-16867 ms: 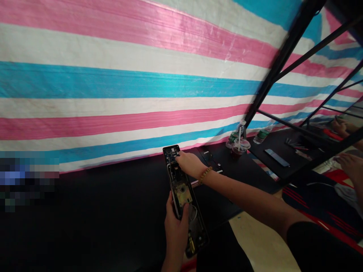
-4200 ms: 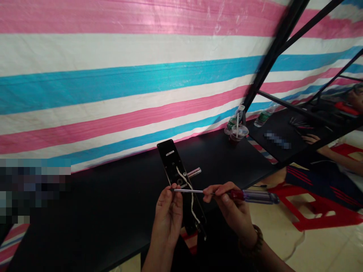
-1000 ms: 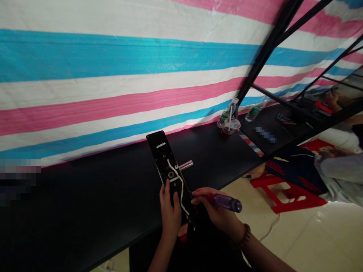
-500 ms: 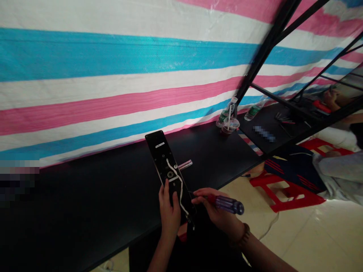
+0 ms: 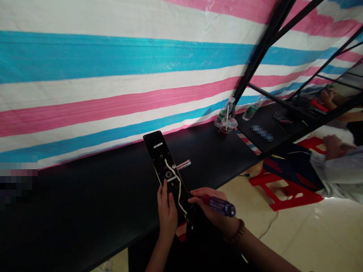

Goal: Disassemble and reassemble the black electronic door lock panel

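A long black door-lock panel [image 5: 159,155] lies on the black table [image 5: 85,204], a white cable running down its back and a silver handle [image 5: 183,164] sticking out to its right. My left hand [image 5: 167,211] grips the panel's near end, fingers closed over it. My right hand [image 5: 211,211] is closed round a screwdriver [image 5: 219,206] with a purple and red handle. Its shaft points left at the panel's lower part, and the tip is hidden by my fingers.
A striped pink, blue and white tarp [image 5: 113,75] hangs behind the table. A plastic cup with a straw [image 5: 227,124] and bottles [image 5: 251,111] stand at the far right by a black metal frame [image 5: 263,41]. Another person's sleeve [image 5: 337,173] and a red stool [image 5: 283,192] are at right.
My hands, the panel and the screwdriver stay almost as they were; the screwdriver handle has dipped slightly. The view has shifted a little, and the person at right has moved an arm.
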Action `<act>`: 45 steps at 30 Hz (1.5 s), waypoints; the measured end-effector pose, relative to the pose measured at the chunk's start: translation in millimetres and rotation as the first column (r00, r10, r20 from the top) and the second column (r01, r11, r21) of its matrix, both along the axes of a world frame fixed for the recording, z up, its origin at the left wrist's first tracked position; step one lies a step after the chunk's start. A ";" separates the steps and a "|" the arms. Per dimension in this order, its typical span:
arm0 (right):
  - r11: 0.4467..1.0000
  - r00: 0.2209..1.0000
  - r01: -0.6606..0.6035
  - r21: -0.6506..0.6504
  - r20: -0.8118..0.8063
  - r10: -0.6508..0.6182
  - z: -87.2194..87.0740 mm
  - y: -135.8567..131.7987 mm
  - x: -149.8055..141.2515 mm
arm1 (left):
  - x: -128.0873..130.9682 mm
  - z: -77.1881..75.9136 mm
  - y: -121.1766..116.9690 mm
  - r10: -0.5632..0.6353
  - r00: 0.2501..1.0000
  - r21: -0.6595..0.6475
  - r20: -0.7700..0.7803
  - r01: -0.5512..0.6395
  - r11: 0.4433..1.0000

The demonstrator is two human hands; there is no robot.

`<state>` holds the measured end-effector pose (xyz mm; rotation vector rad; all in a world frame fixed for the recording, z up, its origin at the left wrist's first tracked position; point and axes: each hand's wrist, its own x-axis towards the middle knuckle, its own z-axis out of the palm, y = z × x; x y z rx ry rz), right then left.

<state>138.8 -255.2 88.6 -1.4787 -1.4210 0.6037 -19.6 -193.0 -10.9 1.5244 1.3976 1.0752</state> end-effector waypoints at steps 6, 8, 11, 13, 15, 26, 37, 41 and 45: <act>0.987 0.986 -0.162 0.002 -0.027 0.162 -7.0 -3.7 4.8 | -0.9 -1.9 0.1 -0.009 1.000 0.005 -0.001 0.009 1.000; 0.990 0.990 -0.140 0.003 -0.032 0.140 -11.7 -4.4 4.0 | -1.3 -1.7 0.0 -0.014 1.000 0.000 -0.004 0.014 1.000; 0.999 0.999 -0.032 0.022 -0.031 0.032 -18.3 -2.5 -1.5 | -2.0 -1.7 0.8 -0.014 1.000 -0.005 -0.009 0.014 1.000; 0.998 0.999 0.041 0.051 -0.021 -0.040 -19.4 0.1 -6.6 | -2.0 -2.6 1.2 -0.011 1.000 -0.010 -0.011 0.011 1.000; 0.992 0.995 0.102 0.072 -0.008 -0.102 -16.7 2.5 -10.3 | -1.2 -3.6 0.6 -0.016 1.000 -0.010 -0.008 0.016 1.000; 0.934 0.896 0.357 -0.016 -0.276 -0.347 -10.4 2.9 28.4 | -72.7 26.1 41.7 0.289 0.920 0.215 -0.264 -0.236 0.948; 0.925 0.838 0.355 -0.132 -0.394 -0.378 -22.6 6.7 35.3 | -152.2 12.3 116.3 0.094 0.699 0.088 -0.709 -0.045 0.995; 0.937 0.840 0.333 -0.107 -0.417 -0.346 -11.3 10.3 27.2 | -154.8 10.8 116.6 0.091 0.733 0.059 -0.674 -0.069 0.996; 0.958 0.806 0.272 -0.089 -0.523 -0.278 -10.1 14.3 20.2 | -153.9 10.6 110.5 0.130 0.788 0.096 -0.602 -0.090 0.991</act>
